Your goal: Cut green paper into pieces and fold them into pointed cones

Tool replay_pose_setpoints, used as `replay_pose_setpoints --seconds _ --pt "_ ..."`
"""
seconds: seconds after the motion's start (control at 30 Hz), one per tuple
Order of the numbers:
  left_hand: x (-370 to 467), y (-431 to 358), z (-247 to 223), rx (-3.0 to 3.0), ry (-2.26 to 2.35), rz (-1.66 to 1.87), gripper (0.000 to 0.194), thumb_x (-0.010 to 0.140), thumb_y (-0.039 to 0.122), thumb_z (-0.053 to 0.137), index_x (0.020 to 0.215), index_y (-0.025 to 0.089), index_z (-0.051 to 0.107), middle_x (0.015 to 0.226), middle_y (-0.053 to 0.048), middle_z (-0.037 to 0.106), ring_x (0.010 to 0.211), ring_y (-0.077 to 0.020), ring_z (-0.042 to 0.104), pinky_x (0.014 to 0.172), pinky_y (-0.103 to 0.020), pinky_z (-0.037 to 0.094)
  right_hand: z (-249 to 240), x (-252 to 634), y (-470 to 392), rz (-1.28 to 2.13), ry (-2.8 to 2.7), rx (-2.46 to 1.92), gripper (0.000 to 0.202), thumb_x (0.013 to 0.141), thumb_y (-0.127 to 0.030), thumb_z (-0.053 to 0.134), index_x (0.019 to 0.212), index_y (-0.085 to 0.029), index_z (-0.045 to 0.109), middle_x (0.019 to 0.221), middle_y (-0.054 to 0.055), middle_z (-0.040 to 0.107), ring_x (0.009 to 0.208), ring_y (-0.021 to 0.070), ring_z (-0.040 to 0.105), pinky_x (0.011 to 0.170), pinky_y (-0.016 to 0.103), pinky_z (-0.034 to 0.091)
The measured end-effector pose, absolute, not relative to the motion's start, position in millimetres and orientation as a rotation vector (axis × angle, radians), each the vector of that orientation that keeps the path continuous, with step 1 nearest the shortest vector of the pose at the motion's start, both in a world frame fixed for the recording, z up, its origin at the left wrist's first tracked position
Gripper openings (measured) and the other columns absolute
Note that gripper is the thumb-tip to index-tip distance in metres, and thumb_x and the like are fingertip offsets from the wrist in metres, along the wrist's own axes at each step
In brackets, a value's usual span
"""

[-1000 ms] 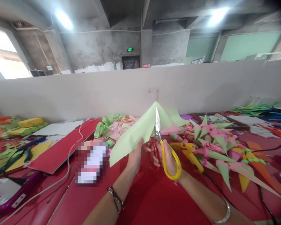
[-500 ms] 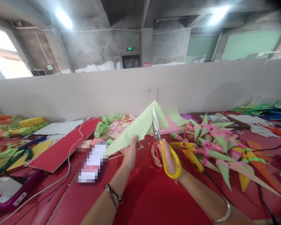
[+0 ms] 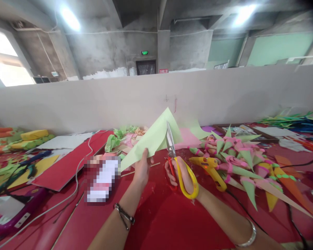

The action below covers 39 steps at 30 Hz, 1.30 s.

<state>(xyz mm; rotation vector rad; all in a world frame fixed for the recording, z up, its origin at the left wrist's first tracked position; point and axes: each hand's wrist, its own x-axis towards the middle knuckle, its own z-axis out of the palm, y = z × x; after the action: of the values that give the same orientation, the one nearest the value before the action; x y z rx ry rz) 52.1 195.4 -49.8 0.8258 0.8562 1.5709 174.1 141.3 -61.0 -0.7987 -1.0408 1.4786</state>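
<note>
My left hand [image 3: 143,169] pinches the lower edge of a light green paper sheet [image 3: 148,137], thumb on top. The sheet is raised and bent to a peak in front of the grey partition. My right hand [image 3: 181,173] is closed around the handles of scissors [image 3: 170,140], one handle loop yellow and the other red. Their blades point up and lie at the paper's cut edge, below the peak. The blades look nearly closed. Part of the paper passes behind them.
A yellow glue gun [image 3: 207,166] lies right of my right hand, beside a pile of pink and green paper cones [image 3: 240,156]. A pixelated phone-like object [image 3: 103,180], a white cable [image 3: 77,173] and a red board [image 3: 73,161] are on the left. The table [image 3: 172,222] is red.
Both hands have shifted slightly left, carrying the paper and scissors with them. The paper's peak stands a little higher and further left.
</note>
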Motion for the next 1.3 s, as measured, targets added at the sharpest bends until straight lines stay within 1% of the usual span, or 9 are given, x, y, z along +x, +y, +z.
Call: replay_pose_setpoints --seconds 0.13,0.27,0.37,0.47,0.6,0.77,0.9,1.17,1.3 --pt "53.3 193.4 -55.2 0.956 0.918 1.536 0.031 0.064 0.045 0.064 0.06 0.017 0.052 0.045 0.006 0.046 0.044 -0.0096 0.043 0.053 -0.023 0.036 -61.6 177.5 148.0 1.472 -0.981 -0.741 0.053 0.065 -0.07 0.044 0.071 -0.018 0.05 0.061 -0.004 0.042 0.041 0.0047 0.029 0.036 0.017 0.022" --pt "54.3 188.8 -56.9 1.066 0.963 1.488 0.034 0.068 0.046 0.061 0.051 0.018 0.053 0.044 0.003 0.05 0.048 -0.0122 0.047 0.062 -0.025 0.038 -59.5 179.7 150.4 1.441 -0.949 -0.731 0.053 0.064 -0.07 0.045 0.072 -0.018 0.052 0.063 -0.003 0.042 0.042 0.0053 0.029 0.036 0.018 0.021" --pt "54.9 186.7 -57.8 1.111 0.997 1.457 0.036 0.069 0.047 0.059 0.049 0.018 0.055 0.044 0.002 0.051 0.05 -0.0131 0.049 0.068 -0.026 0.038 -58.2 180.2 148.9 1.441 -0.921 -0.728 0.051 0.067 -0.069 0.043 0.07 -0.018 0.05 0.062 -0.003 0.042 0.042 0.0057 0.028 0.036 0.019 0.021" --pt "55.2 186.6 -57.6 1.134 1.004 1.445 0.035 0.07 0.047 0.058 0.052 0.017 0.058 0.045 0.001 0.052 0.05 -0.0132 0.05 0.07 -0.026 0.038 -58.3 181.1 147.8 1.434 -0.92 -0.739 0.049 0.07 -0.068 0.041 0.067 -0.019 0.047 0.061 -0.003 0.042 0.041 0.0063 0.028 0.036 0.019 0.023" --pt "54.2 188.5 -54.2 1.142 0.972 1.473 0.029 0.069 0.046 0.058 0.064 0.018 0.059 0.053 0.001 0.059 0.045 -0.0114 0.046 0.061 -0.026 0.04 -58.8 182.9 147.9 1.436 -0.953 -0.753 0.05 0.073 -0.068 0.036 0.065 -0.019 0.045 0.053 -0.005 0.038 0.039 0.0062 0.027 0.035 0.019 0.023" --pt "49.7 192.7 -54.5 1.166 0.971 1.503 0.028 0.07 0.044 0.059 0.061 0.017 0.059 0.055 0.0 0.06 0.046 -0.0116 0.048 0.061 -0.026 0.04 -56.3 183.6 146.9 1.454 -1.001 -0.77 0.053 0.076 -0.068 0.029 0.064 -0.019 0.043 0.048 -0.006 0.035 0.035 0.0055 0.023 0.033 0.018 0.019" --pt "44.8 198.6 -60.7 1.155 1.023 1.531 0.029 0.069 0.044 0.06 0.058 0.017 0.058 0.05 0.001 0.056 0.051 -0.0137 0.051 0.062 -0.026 0.04 -53.6 183.7 145.4 1.468 -0.988 -0.8 0.052 0.076 -0.069 0.03 0.062 -0.019 0.041 0.049 -0.006 0.035 0.035 0.0045 0.022 0.032 0.018 0.018" --pt "30.4 212.6 -60.4 1.098 1.081 1.568 0.027 0.064 0.042 0.065 0.058 0.016 0.058 0.052 0.002 0.055 0.057 -0.0132 0.053 0.063 -0.025 0.043 -57.9 182.2 147.1 1.467 -1.005 -0.824 0.051 0.074 -0.068 0.034 0.063 -0.019 0.041 0.047 -0.007 0.035 0.034 0.004 0.022 0.032 0.017 0.017" --pt "23.6 214.8 -54.8 1.019 1.124 1.557 0.023 0.063 0.036 0.067 0.068 0.015 0.062 0.063 -0.001 0.063 0.069 -0.0164 0.059 0.066 -0.026 0.046 -67.4 181.0 151.9 1.448 -1.035 -0.791 0.049 0.074 -0.067 0.037 0.064 -0.019 0.041 0.045 -0.008 0.032 0.035 0.0042 0.021 0.032 0.016 0.018"
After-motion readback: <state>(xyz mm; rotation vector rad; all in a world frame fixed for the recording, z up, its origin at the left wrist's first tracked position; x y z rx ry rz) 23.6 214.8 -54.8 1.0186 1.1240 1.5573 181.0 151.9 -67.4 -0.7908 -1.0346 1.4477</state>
